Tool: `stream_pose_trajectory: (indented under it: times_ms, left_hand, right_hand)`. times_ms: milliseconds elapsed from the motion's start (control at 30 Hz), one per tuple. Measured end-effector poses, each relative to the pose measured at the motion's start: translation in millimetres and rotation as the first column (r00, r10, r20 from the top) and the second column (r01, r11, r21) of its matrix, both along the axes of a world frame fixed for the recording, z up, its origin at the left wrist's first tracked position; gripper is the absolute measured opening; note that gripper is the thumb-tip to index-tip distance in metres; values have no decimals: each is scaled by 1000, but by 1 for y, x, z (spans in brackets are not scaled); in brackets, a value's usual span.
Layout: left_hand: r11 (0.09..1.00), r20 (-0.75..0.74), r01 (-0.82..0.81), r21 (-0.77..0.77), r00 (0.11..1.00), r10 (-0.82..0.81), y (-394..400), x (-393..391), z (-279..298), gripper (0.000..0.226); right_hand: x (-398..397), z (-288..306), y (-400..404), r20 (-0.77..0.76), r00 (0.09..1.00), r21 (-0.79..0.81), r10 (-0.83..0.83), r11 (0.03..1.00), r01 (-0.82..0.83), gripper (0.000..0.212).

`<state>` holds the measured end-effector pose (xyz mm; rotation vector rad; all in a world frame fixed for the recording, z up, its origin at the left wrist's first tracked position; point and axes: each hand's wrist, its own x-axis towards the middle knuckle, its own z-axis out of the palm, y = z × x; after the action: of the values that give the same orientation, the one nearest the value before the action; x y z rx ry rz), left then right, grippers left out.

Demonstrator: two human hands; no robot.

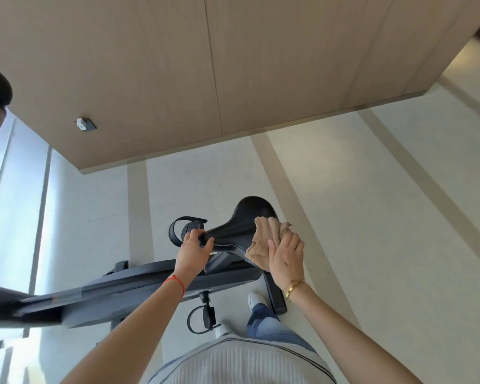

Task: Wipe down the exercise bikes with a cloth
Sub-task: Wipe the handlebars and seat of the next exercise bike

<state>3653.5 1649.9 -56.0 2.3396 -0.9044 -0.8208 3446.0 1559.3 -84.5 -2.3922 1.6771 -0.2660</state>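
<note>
No brand or lettering can be read anywhere on the dark grey exercise bike. Your left hand curls round the narrow nose of its black padded saddle, thumb on one side and fingers on the other. Your right hand holds a crumpled beige cloth, fingers wrapped over it, pressing it on the saddle's near right side. A red string bracelet sits on your left wrist, a gold bangle on your right. A black strapped pedal shows beyond the saddle and another hangs near your white shoes. The floor is pale with tan stripes, meeting a light wood-panelled wall; tall glass panes stand at left. Open floor lies to your right of the bike.
</note>
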Motion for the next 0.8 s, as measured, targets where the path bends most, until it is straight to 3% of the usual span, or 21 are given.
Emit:
stream_pose_trajectory:
  times_ms: [333, 467, 600, 800]
  left_hand:
    - [1000, -1, 17, 3, 1000, -17, 1, 1, -2, 46]
    - [1000, -13, 7, -9, 1000, -7, 2, 1, -2, 47]
    - [1000, -19, -8, -12, 1000, 8, 2, 0, -3, 46]
    - [998, -28, -51, -45, 998, 49, 1, 0, -5, 35]
  right_hand:
    - [26, 6, -10, -155, 929, -150, 334, 922, -357, 56]
    - [24, -4, 11, -235, 809, -105, 539, 813, -572, 63]
    - [39, 2, -4, -199, 773, -80, 602, 777, -625, 55]
    - [80, 10, -29, -168, 615, -6, 771, 623, -782, 53]
